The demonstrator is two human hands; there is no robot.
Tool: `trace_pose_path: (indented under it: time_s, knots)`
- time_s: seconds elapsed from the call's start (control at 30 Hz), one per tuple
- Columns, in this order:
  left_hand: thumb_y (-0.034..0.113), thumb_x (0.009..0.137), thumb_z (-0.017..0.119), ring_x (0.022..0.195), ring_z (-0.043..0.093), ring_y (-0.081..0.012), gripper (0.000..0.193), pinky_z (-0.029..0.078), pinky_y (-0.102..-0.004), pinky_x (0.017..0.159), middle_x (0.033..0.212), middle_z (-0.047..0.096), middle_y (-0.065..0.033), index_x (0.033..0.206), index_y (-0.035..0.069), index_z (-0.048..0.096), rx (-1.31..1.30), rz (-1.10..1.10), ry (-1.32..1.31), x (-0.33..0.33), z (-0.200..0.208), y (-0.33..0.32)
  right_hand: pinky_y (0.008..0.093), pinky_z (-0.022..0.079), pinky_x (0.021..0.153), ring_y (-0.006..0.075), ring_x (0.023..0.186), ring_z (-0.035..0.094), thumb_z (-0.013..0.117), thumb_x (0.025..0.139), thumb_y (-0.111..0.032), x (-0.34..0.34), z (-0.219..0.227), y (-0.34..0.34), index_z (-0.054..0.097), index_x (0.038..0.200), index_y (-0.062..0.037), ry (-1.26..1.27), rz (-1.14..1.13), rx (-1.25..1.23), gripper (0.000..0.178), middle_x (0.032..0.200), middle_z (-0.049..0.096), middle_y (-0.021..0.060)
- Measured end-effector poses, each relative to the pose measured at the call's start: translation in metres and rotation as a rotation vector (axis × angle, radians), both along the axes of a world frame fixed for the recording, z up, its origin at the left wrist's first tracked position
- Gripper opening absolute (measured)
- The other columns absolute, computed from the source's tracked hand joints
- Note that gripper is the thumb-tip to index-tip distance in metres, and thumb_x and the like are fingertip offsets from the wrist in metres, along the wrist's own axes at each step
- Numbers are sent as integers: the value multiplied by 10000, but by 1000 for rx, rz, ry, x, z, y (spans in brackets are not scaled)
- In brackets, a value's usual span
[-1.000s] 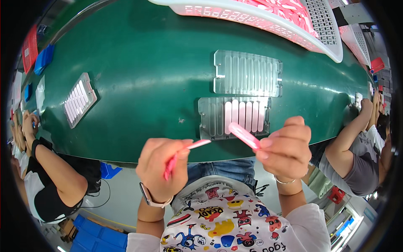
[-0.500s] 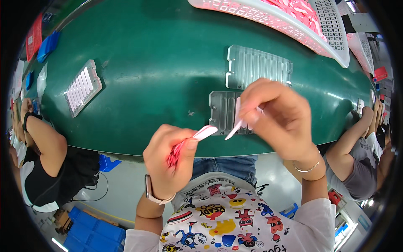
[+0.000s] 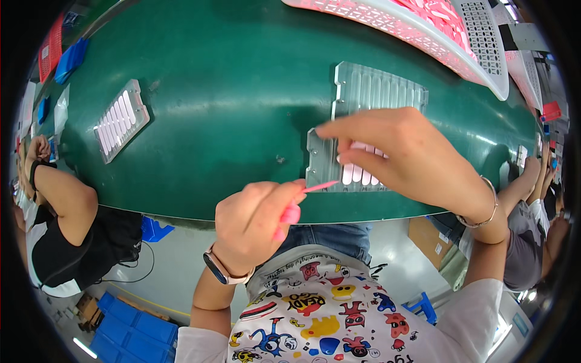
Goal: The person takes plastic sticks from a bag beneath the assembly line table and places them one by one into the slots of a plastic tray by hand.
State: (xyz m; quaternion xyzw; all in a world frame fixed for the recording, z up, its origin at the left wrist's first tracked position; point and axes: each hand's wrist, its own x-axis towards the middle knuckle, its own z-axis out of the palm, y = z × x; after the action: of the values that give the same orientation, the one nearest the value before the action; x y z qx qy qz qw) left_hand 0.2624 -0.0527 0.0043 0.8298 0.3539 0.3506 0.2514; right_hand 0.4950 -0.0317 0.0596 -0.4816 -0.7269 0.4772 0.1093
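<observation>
My left hand [image 3: 257, 227], near the table's front edge, is closed on several small flat pink-and-white strips with rounded ends. One pink strip [image 3: 321, 186] sticks out edge-on past the thumb and fingertips toward the right. Just above the near clear slotted tray [image 3: 317, 160], my right hand [image 3: 405, 145] has its index finger and thumb apart, and no strip shows between them. Pale pink strips [image 3: 357, 174] lie side by side in that tray's slots; its right part is hidden under my right hand. Behind it lies a second clear slotted tray [image 3: 381, 88], partly covered by the same hand.
Another clear tray [image 3: 143, 116] filled with pale strips lies at the left on the green table [image 3: 230, 121]. A white perforated basket [image 3: 393, 33] heaped with pink strips stands at the far right. People sit at both sides, with blue crates [image 3: 136, 330] on the floor.
The pale strip in my right fingers no longer shows there, and those fingers have spread over the near tray. My left hand has turned, showing its outer strip edge-on.
</observation>
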Motion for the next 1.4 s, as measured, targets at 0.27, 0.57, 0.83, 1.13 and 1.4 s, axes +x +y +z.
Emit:
trace_pose_path:
  time_s: [0.27,0.57,0.83,1.13,1.4]
  knots:
    - [94,647,675,492,428,-92,331,348,-224,424,750,530,-26,957,-19,686,225,-308,-11,-5,10,-10,379,468,680,316,807,597,740,672,-18,-7,0,17,424,1128,-52,-374,-64,284,556,1021,524,138]
    - [105,685,744,503,448,-107,303,346,-253,513,749,596,12,982,103,687,273,-276,-31,-15,13,-15,406,470,768,331,952,566,760,635,-27,-19,3,9,432,1193,-64,-350,36,199,649,1127,489,126]
    - [112,692,730,489,448,-115,284,327,-255,488,756,601,-8,971,88,676,278,-212,-75,-13,7,-14,355,500,751,268,930,616,761,731,-156,-6,-3,-23,663,1039,-15,186,-11,386,353,1060,623,145]
    - [108,666,699,470,488,-133,280,348,-266,442,738,622,-34,936,43,661,104,-230,-152,-8,9,-9,306,466,632,204,709,594,647,804,10,-9,-7,-24,679,870,-5,292,-418,192,75,807,663,103]
    - [147,686,705,493,510,-127,261,344,-246,436,732,630,-40,919,35,667,144,-167,15,-17,9,-14,329,446,689,227,826,535,698,732,-9,-22,-18,-8,647,961,-20,-180,-177,509,235,852,536,80]
